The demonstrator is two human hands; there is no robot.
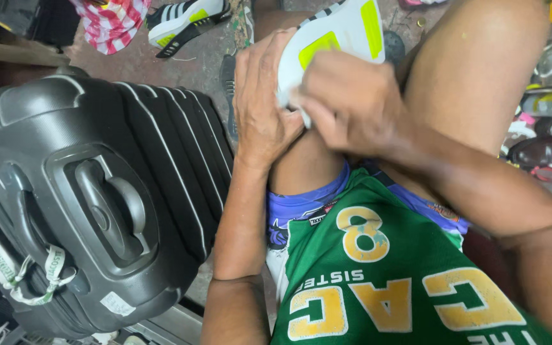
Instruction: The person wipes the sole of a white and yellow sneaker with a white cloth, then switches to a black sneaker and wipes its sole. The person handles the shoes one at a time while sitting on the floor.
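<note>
A white sneaker with neon yellow patches (343,32) rests sole-up on my knees. My left hand (260,102) wraps around the near end of the sneaker's sole from the left side. My right hand (352,102) is closed over the same end, fingers pinched at the edge of the sole; whether it holds a small tool or cloth is hidden. Both hands touch each other over my left knee. I wear a green jersey (378,275) over blue shorts.
A black hard-shell suitcase (91,198) with a top handle and white tags lies close at my left. A second white sneaker (183,19) and a red-and-white striped cloth (113,22) lie on the floor beyond. Bottles and cans (547,121) crowd the right edge.
</note>
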